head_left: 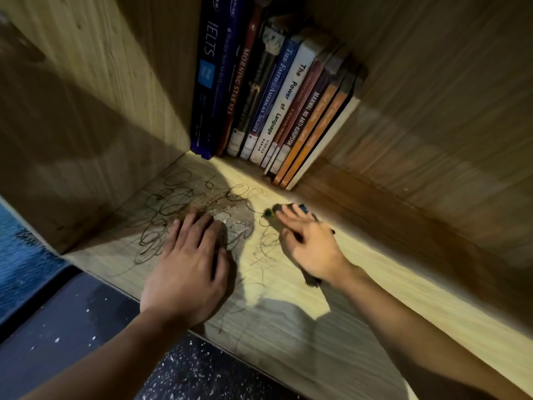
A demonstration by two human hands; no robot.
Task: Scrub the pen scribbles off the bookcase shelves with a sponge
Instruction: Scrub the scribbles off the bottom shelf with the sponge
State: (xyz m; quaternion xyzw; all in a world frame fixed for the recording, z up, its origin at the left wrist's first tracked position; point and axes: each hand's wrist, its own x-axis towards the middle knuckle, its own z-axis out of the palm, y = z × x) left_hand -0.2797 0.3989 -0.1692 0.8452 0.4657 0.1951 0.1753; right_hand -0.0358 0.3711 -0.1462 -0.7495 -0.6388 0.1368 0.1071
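Dark pen scribbles (pixel 173 206) loop across the left half of the pale wooden shelf (pixel 389 290), and fainter lines run toward its front edge. My left hand (pixel 187 272) lies flat, palm down, on the scribbles and holds nothing. My right hand (pixel 311 246), blurred, presses on a dark green sponge (pixel 271 212). The sponge shows only past my fingertips, with a blue bit beside it, and most of it is hidden under the hand. Whitish wet flecks (pixel 230 219) sit between my hands.
A row of upright books (pixel 274 96) stands at the back of the shelf and leans left. The bookcase's side panel (pixel 86 125) closes the left, and the back panel rises on the right. Dark speckled floor (pixel 86 327) lies below the shelf's front edge.
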